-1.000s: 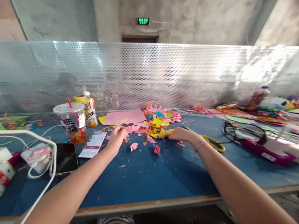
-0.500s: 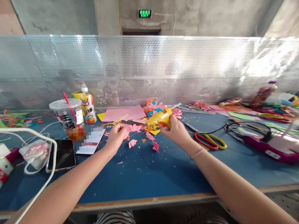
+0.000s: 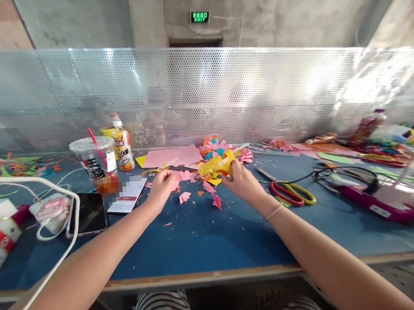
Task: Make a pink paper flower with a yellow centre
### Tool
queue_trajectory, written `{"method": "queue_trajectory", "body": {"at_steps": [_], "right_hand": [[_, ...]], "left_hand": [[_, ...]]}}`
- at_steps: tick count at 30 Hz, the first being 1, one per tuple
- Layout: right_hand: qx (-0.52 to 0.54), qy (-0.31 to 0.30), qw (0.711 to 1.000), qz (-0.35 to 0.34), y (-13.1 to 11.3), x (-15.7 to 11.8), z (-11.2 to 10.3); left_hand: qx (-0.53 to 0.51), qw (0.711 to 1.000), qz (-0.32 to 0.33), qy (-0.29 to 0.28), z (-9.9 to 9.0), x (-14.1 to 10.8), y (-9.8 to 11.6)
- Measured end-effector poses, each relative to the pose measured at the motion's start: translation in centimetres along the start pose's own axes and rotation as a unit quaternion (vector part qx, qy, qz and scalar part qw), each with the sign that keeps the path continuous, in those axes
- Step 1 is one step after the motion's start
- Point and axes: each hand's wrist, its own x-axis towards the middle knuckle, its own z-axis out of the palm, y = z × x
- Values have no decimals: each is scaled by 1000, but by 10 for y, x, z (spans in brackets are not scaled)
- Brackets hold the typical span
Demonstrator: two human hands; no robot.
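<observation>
Blue table (image 3: pixel 206 247); left hand (image 3: pixel 161 190) pinches pink paper (image 3: pixel 184 175); nearby, right hand (image 3: pixel 242 181) grips glue gun (image 3: pixel 215 165).

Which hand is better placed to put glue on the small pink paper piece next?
Probably the right hand: it holds the yellow plastic glue gun, pointed toward the small pink paper piece. The left hand is occupied, pinching that paper.

Concrete wall (image 3: pixel 289 12), lit exit sign (image 3: pixel 199 17), perforated metal divider (image 3: pixel 195 89), blue table (image 3: pixel 199 245)

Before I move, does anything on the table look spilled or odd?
No spill is visible. Small pink paper scraps lie scattered on the blue tabletop between the left hand and right hand, which looks untidy.
</observation>
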Motion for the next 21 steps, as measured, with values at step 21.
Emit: {"method": "queue_trajectory", "body": {"at_steps": [21], "right_hand": [[-63, -75, 989, 111, 21, 6, -7]], "left_hand": [[-57, 998, -38, 13, 1, 2, 4]]}}
